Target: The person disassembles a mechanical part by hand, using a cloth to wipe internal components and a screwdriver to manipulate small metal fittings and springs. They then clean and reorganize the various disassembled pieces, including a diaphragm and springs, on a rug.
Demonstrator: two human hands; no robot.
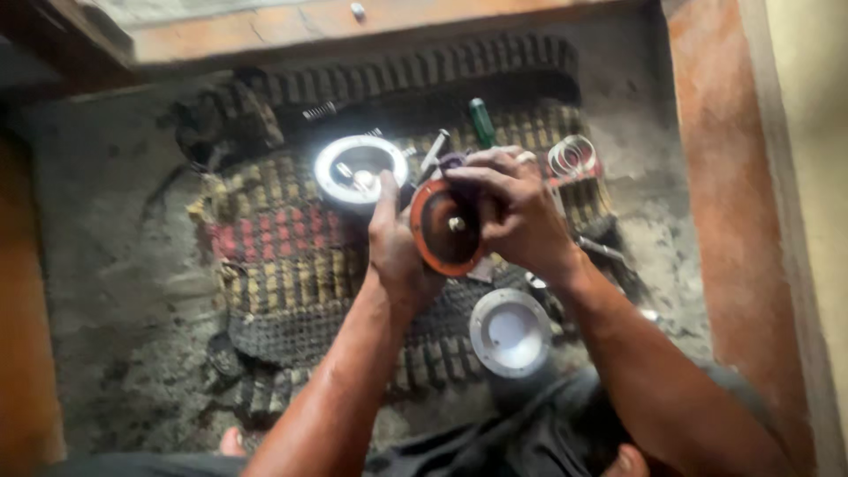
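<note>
Gripping orange-rimmed disc (447, 228), both hands (459, 225)

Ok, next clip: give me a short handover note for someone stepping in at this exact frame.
Left hand steadies the round orange-rimmed disc from behind; right hand grips its front edge.
Disc is held above a woven mat, a small metal stud at its centre.
On the mat: a shiny round housing beyond the hands, a grey round cover nearer, a green-handled screwdriver, a wire coil.
Housing and cover lie apart from the disc, not joined.
</note>
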